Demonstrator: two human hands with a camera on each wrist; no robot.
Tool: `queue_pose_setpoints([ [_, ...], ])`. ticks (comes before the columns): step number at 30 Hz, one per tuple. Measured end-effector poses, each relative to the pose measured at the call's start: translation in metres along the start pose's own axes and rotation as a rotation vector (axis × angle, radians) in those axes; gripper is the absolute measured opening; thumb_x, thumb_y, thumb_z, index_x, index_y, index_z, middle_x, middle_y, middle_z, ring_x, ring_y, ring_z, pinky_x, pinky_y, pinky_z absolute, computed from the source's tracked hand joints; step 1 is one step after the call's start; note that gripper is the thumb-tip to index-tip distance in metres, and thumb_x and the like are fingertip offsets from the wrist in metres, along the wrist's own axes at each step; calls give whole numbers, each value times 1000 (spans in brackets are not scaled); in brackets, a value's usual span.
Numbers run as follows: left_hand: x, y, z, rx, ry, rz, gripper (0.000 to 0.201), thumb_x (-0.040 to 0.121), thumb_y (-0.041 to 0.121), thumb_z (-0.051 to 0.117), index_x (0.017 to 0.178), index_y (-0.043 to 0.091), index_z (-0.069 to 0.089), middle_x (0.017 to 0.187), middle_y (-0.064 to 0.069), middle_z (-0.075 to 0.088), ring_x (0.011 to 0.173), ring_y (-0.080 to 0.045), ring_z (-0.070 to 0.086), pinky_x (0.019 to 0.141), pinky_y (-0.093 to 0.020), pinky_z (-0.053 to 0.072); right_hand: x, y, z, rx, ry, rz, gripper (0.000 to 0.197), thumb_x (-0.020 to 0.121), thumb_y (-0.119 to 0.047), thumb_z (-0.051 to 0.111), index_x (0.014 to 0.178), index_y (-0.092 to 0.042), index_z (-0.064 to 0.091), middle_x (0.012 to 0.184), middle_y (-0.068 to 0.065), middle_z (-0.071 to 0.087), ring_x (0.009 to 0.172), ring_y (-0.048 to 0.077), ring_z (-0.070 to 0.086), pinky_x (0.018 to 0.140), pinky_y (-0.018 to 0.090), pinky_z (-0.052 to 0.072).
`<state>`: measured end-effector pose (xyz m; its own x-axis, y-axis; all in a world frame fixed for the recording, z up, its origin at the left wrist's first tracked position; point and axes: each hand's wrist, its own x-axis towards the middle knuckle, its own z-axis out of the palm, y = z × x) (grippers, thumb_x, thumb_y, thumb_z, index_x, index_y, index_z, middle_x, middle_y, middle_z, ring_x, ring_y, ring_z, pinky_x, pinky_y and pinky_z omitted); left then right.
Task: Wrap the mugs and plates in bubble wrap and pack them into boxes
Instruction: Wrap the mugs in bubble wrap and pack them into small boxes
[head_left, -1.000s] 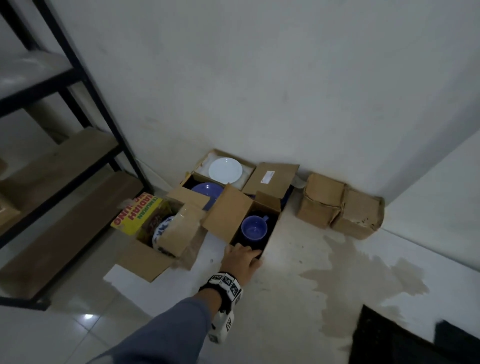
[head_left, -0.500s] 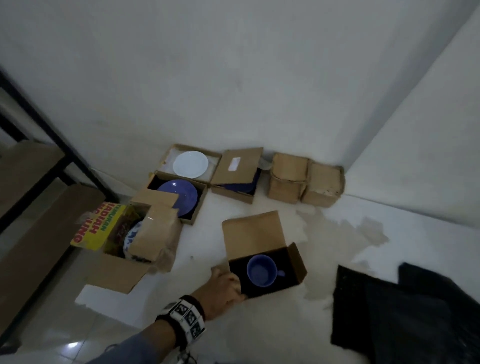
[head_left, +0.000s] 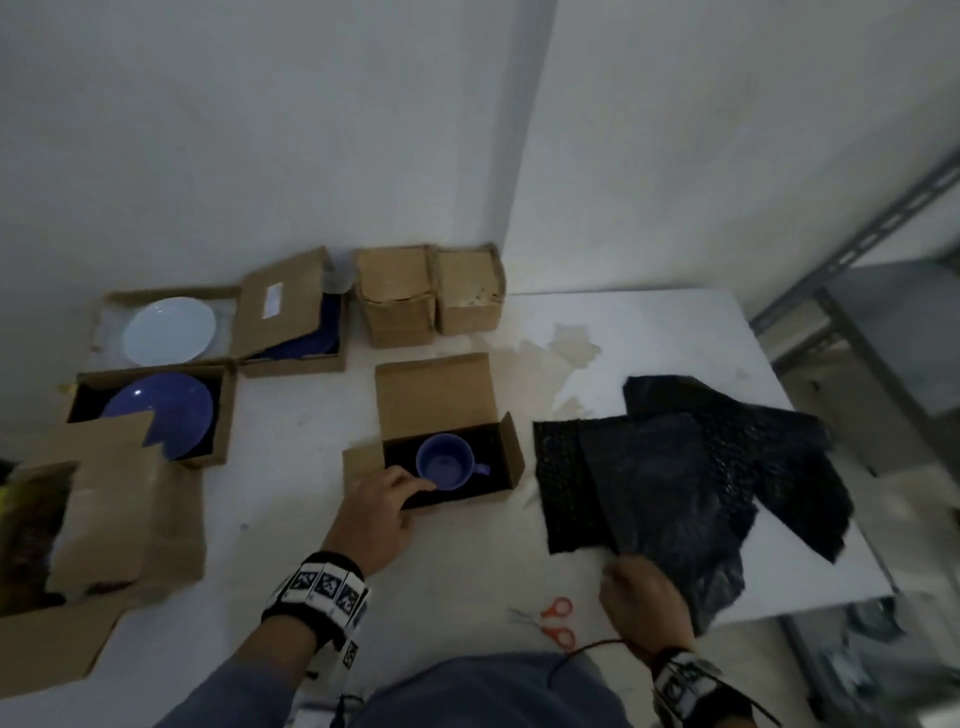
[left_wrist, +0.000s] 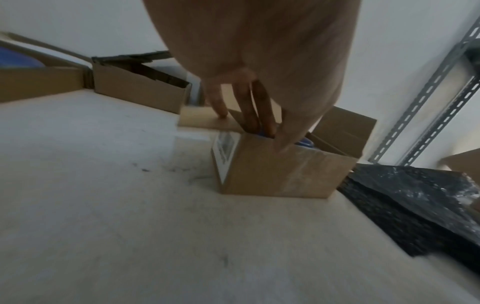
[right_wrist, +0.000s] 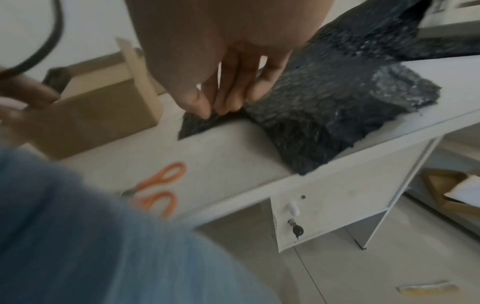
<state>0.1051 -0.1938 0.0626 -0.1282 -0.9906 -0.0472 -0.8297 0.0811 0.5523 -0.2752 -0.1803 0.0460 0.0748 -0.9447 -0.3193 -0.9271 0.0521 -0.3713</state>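
Note:
A blue mug stands inside a small open cardboard box at the middle of the white table. My left hand grips the box's front left wall, fingers inside by the mug and thumb outside. Black bubble wrap sheets lie just right of the box. My right hand pinches the near edge of one bubble wrap sheet with its fingertips. A white plate and a blue plate lie in open boxes at the back left.
A half-shut box with something blue inside and two shut boxes stand along the wall. A large open carton sits at the left edge. Orange scissors lie at the near edge. A metal rack stands to the right.
My left hand has dragged the mug's box out of the row and toward me. The view has swung right, and my right hand now appears holding the bubble wrap.

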Motion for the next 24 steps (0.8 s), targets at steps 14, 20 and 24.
queue_pose_setpoints([
  [14, 29, 102, 62, -137, -258, 154, 26, 87, 14, 52, 93, 36, 65, 96, 19, 57, 85, 0, 56, 74, -30, 51, 59, 42, -28, 21, -42, 15, 36, 91, -17, 53, 127, -17, 57, 120, 4, 54, 111, 26, 55, 90, 35, 47],
  [20, 94, 168, 86, -123, -342, 40, 72, 82, 22, 63, 144, 36, 29, 128, 6, 37, 114, -12, 47, 93, -34, 49, 86, 50, -58, 10, -162, -390, 21, 85, -23, 62, 105, -15, 63, 105, 6, 59, 98, 28, 59, 79, 36, 48],
  [24, 125, 188, 115, 35, -343, -179, 91, 76, 28, 73, 146, 33, 14, 128, -2, 30, 110, -27, 52, 85, -41, 52, 109, 58, -80, 150, -297, -455, 20, 84, -31, 73, 93, -15, 65, 91, 5, 65, 85, 22, 61, 73, 31, 47],
])
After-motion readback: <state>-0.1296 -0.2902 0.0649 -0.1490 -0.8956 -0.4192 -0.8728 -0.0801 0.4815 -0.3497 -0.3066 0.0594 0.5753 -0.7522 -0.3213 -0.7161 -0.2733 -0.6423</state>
